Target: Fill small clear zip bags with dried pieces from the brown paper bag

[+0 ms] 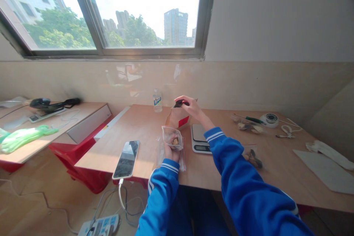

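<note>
- Holding a small clear bag [173,138] upright above the near edge of the desk [155,125], the left hand [170,152] has its grip pressed together around the bag's lower part; a small brownish piece shows inside the bag, too small to identify.
- Right hand [192,108], reached forward past the scale [200,138], with its grip pinching a dark object [180,103] with a red part, held at the top of a brown paper bag [177,117] that stands on the desk.
- Both arms are in blue sleeves [235,169] with white stripes at the cuffs.
- Scale: a flat silver one lying on the desk just to the right of the clear bag, under the right forearm, display toward the person.
- Phone [127,159]: lying face up near the front left corner of the desk, with a white cable [121,191] running from it down to a power strip [101,225] on the floor.
- Water bottle [157,101]: upright at the back of the desk against the wall, left of the paper bag.
- Far right of the desk: a green-handled screwdriver [250,119], a round white reel [269,119], and a grey sheet [326,171], well apart from both hands.
- Second desk [83,112] at left, carrying a green plastic bag [24,138].
</note>
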{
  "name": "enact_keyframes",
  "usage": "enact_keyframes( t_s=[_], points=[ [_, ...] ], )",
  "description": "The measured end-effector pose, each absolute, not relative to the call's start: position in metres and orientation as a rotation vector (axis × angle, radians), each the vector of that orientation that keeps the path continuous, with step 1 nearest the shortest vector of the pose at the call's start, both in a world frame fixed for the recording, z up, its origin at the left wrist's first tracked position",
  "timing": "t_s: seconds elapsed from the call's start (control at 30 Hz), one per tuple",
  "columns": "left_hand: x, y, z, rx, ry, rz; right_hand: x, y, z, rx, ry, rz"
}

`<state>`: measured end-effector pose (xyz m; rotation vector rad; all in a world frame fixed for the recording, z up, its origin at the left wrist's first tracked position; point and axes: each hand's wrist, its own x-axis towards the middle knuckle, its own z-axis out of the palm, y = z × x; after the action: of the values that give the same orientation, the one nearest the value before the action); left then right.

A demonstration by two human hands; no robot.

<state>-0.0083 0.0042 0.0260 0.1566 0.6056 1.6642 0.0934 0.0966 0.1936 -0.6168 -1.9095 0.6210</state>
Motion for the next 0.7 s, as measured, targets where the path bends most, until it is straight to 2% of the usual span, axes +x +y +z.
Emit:
enact_keyframes(
  t_s=[0.5, 0.7],
  points=[
    [-0.007, 0.002, 0.033, 0.038, 0.583, 1.627, 0.11, 0.084, 0.197, -0.821, -2.411, 0.12],
    [-0.007, 0.003, 0.032, 0.046, 0.56, 1.627, 0.11, 0.079, 0.194, -0.937, -2.293, -0.021]
  ],
)
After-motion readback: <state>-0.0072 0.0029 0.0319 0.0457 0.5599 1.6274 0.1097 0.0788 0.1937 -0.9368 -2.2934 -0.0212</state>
